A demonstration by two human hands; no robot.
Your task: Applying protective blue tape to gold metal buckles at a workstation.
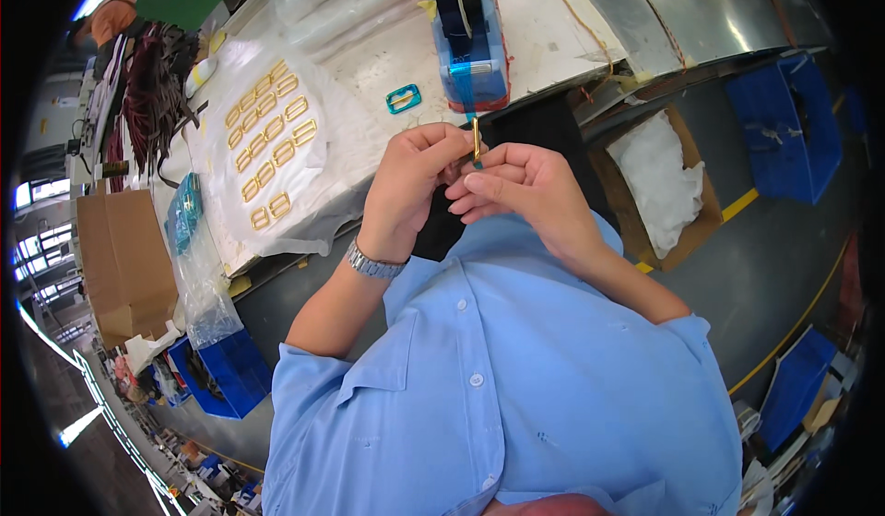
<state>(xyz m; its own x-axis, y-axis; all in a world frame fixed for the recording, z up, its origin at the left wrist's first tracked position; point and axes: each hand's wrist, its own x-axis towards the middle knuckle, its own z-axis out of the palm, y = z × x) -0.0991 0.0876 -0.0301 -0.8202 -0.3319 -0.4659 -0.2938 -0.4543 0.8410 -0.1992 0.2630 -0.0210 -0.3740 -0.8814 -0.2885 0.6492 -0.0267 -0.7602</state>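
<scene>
A narrow gold buckle (477,138), seen edge-on, is pinched in the fingers of my left hand (415,170), which wears a metal-banded watch. My right hand (535,189) has its fingers curled in at the buckle's lower end, where a bit of blue film shows; the grip is partly hidden. A strip of clear blue tape (470,103) runs down from the tape dispenser (487,73) to the buckle's top. Left of the dispenser, a buckle covered in blue film (403,99) lies on the white table (369,64).
Rows of gold buckles (267,133) lie on white sheeting at the left. An open carton with white wrapping (659,179) stands right of me, with a blue bin (788,129) beyond. A brown carton (124,262) and a plastic bag (203,285) are beside the table's left end.
</scene>
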